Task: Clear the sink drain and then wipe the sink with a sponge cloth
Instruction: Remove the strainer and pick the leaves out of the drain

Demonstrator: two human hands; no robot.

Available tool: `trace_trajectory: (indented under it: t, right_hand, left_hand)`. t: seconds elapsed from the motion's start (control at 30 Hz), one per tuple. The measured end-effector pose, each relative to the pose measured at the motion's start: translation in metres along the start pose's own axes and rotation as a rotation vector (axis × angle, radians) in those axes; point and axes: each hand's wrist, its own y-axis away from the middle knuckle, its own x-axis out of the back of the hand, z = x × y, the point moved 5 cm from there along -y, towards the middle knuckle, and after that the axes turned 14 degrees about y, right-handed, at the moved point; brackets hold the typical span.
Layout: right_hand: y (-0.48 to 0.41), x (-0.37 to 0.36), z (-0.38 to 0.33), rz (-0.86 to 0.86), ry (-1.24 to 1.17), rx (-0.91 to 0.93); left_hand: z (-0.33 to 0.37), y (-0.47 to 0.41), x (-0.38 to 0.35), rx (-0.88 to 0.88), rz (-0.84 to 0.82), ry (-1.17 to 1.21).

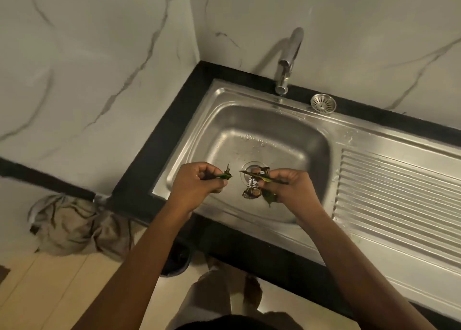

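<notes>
A steel sink [249,120] is set in a black counter, with its drain hole [250,167] open near the basin's front. My left hand [199,182] hovers left of the drain, shut on a small green leaf scrap [226,174]. Just right of the drain, my right hand [289,187] is shut on a brown snack wrapper [252,185] together with green leaves [269,197]. The wrapper hangs over the drain's right half. No sponge cloth is in view.
A round metal strainer [323,102] lies on the sink's back rim beside the chrome tap [287,62]. The ribbed drainboard [399,195] runs to the right. A crumpled cloth bundle [69,227] lies on the floor at left. Marble walls close the corner.
</notes>
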Motion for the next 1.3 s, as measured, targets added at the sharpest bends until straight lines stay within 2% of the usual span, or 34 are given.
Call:
trace_trajectory:
  t: [0.3,0.4,0.5,0.63,0.8,1.03,1.2,1.3]
  right_hand:
    - [0.045,-0.095,-0.026,-0.285,0.022,0.061]
    - [0.061,-0.139,-0.033,-0.356,0.107,0.105]
    - [0.078,-0.188,-0.040,-0.447,0.146,0.153]
    - [0.096,-0.256,-0.029,-0.569,0.263,0.119]
    - [0.102,-0.330,0.009,-0.609,0.333,-0.041]
    - [0.085,-0.406,0.085,-0.622,0.362,-0.347]
    - [0.045,-0.456,0.164,-0.522,0.274,-0.584]
    - [0.016,-0.484,0.212,-0.445,0.303,-0.606]
  left_hand:
    - [-0.022,0.107,0.081,-0.058,0.232,0.035]
    - [-0.033,0.138,0.121,-0.055,0.352,0.070]
    - [-0.054,0.165,0.163,-0.021,0.433,0.131]
    - [-0.095,0.200,0.217,0.055,0.545,0.196]
    - [-0.151,0.220,0.269,0.116,0.625,0.278]
    - [-0.246,0.216,0.299,0.282,0.741,0.414]
    - [-0.336,0.188,0.298,0.421,0.846,0.557]
    - [-0.388,0.169,0.295,0.499,0.901,0.622]
